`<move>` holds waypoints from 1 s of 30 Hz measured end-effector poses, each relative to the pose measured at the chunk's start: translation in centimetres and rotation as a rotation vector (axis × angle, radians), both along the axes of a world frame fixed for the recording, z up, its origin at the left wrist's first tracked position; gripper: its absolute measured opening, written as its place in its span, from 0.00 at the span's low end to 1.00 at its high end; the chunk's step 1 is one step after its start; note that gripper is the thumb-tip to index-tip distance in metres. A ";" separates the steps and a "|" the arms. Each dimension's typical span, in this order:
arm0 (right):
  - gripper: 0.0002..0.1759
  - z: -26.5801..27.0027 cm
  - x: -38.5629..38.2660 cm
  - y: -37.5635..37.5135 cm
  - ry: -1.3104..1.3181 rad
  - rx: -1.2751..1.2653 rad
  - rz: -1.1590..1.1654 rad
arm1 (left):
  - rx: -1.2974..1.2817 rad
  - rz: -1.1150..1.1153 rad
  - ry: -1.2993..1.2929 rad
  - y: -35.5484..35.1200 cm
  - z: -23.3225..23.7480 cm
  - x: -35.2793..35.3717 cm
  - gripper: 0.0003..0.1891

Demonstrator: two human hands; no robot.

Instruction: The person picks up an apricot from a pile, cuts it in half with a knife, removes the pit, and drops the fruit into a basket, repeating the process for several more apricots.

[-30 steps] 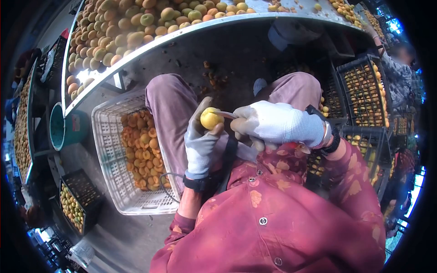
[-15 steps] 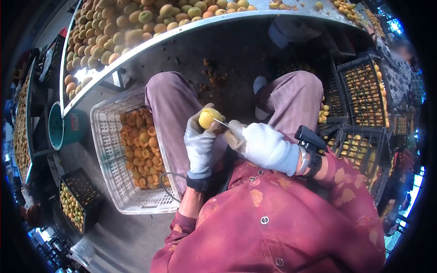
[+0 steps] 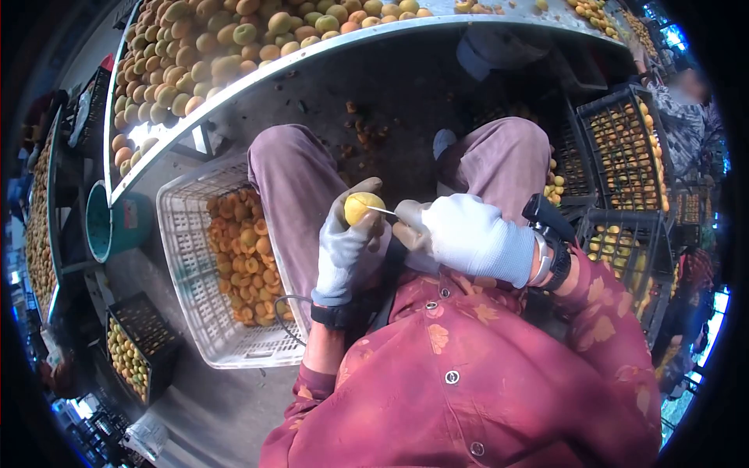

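A yellow apricot [image 3: 361, 207] sits in the fingers of my gloved left hand [image 3: 341, 253], above my lap. My right hand [image 3: 456, 234], in a white glove with stained fingertips, is closed around a small knife [image 3: 381, 209]. Its thin blade points left and touches the apricot's right side; the handle is hidden in my fist. A cut line shows on the fruit's skin. Left of my leg stands a white plastic crate [image 3: 204, 331] with many halved orange apricots [image 3: 248, 261] inside.
A metal-edged table [image 3: 289, 61] heaped with whole apricots [image 3: 222, 35] spans the top. A teal bucket [image 3: 129, 226] and a black crate [image 3: 160, 351] stand at left. Black crates of apricots [image 3: 624, 152] are stacked at right, near another person [image 3: 675, 117]. Fruit scraps [image 3: 367, 132] lie on the floor.
My right hand has shifted slightly to the right, with the knife blade lying flatter against the apricot. The left hand has turned the fruit a little.
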State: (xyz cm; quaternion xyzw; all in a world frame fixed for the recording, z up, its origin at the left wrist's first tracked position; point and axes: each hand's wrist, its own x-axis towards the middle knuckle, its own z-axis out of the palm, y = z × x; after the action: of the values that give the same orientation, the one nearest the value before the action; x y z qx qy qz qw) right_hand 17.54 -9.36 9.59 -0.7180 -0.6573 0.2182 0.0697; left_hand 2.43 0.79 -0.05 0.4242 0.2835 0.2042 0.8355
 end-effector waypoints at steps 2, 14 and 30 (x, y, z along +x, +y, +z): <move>0.13 0.2 -0.1 0.1 -0.039 -0.043 0.012 | -0.023 -0.021 -0.022 0.0 0.1 -0.1 0.20; 0.11 -3.9 -1.4 -1.6 0.042 0.081 -0.124 | -0.258 -0.102 -0.142 0.3 -0.9 -0.5 0.24; 0.14 -8.0 -3.3 -1.7 0.000 0.146 -0.285 | -0.103 0.014 0.222 -0.6 -1.8 1.0 0.26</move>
State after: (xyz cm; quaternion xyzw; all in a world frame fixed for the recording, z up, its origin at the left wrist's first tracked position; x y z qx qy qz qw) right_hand 14.27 -11.03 1.59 -0.7969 -0.5631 0.1575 0.1519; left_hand 3.42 0.16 -1.82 0.3989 0.3873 0.1470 0.8181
